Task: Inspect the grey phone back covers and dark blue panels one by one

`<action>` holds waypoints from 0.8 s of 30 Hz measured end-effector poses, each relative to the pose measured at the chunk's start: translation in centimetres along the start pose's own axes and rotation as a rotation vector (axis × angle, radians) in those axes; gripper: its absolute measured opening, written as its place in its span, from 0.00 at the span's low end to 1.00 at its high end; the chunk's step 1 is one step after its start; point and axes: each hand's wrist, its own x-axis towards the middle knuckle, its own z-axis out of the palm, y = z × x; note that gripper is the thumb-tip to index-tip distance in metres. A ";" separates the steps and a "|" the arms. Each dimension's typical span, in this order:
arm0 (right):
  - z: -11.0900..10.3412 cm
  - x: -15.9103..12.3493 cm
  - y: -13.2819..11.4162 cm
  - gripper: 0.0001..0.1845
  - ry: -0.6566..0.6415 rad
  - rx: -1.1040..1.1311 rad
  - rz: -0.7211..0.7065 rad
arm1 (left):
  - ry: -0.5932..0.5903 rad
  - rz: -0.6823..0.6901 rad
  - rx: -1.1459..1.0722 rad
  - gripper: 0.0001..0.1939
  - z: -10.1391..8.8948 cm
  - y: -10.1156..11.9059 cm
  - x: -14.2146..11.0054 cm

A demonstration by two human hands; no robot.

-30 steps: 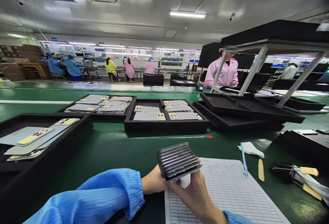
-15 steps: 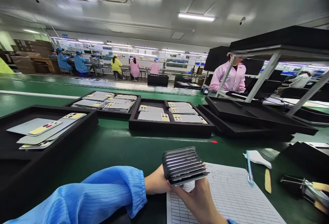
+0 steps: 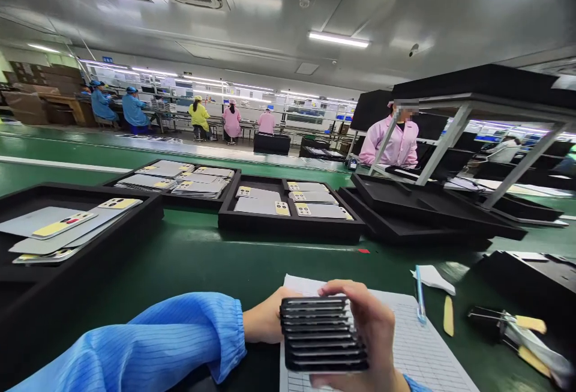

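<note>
Over the sheet, a stack of thin, black-edged phone panels [image 3: 321, 335] is seen edge-on between my hands. My left hand [image 3: 265, 319] grips its left side, with most of the fingers hidden behind it. My right hand [image 3: 375, 326] wraps round the right side, fingers curled over the top and a digit along the bottom edge. Beneath lies a printed lined sheet [image 3: 432, 353] with a grid of rows. A blue pen [image 3: 420, 295] rests at the sheet's right edge, over a white scrap [image 3: 434, 279].
Black trays [image 3: 292, 224] across the green table [image 3: 193, 260] hold pale phone back covers [image 3: 256, 205]. At left stands another tray [image 3: 108, 248] of covers. Stacked trays [image 3: 432, 218] and a tool with yellowish handles [image 3: 526, 335] are on the right. A co-worker in pink [image 3: 389, 140] is opposite.
The stack has tilted so its edges face me more squarely and sits slightly lower. My right hand has moved up from beneath to its right side. The view has shifted slightly right.
</note>
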 end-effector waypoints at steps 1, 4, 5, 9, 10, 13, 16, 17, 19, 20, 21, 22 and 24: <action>-0.4 0.2 -0.5 0.37 -0.034 0.043 -0.013 | -0.028 0.003 -0.020 0.03 0.1 -0.1 0.0; -1.0 0.4 -1.5 0.31 -0.120 0.108 -0.003 | -0.068 0.018 -0.065 0.04 0.3 -0.3 0.0; -1.1 0.4 -1.7 0.29 -0.135 0.126 0.016 | -0.068 0.022 -0.072 0.05 0.3 -0.3 0.0; -1.1 0.8 -2.1 0.26 -0.136 0.205 0.070 | -0.064 0.042 -0.080 0.07 0.4 -0.4 0.0; -1.0 0.9 -2.1 0.25 -0.137 0.208 0.067 | -0.066 0.046 -0.080 0.07 0.4 -0.5 0.0; -1.0 1.3 -2.2 0.22 -0.152 0.176 0.046 | -0.071 0.060 -0.082 0.07 0.4 -0.8 0.1; -1.1 1.4 -2.3 0.20 -0.179 0.128 0.026 | -0.074 0.067 -0.085 0.08 0.4 -0.9 0.2; -1.2 1.4 -2.4 0.19 -0.189 0.112 0.016 | -0.074 0.069 -0.085 0.08 0.4 -0.9 0.1; -1.4 1.3 -2.4 0.18 -0.210 0.079 0.006 | -0.071 0.075 -0.084 0.07 0.5 -0.7 0.1; -1.4 1.2 -2.5 0.17 -0.213 0.062 0.003 | -0.072 0.077 -0.084 0.07 0.5 -0.6 0.1; -1.5 1.2 -2.5 0.17 -0.210 0.046 0.000 | -0.071 0.078 -0.085 0.07 0.6 -0.4 0.1; -1.5 1.2 -2.5 0.17 -0.199 0.028 -0.004 | -0.069 0.080 -0.084 0.07 0.6 -0.3 0.1; -1.5 1.3 -2.6 0.16 -0.169 -0.008 -0.014 | -0.053 0.082 -0.077 0.08 0.7 0.0 0.0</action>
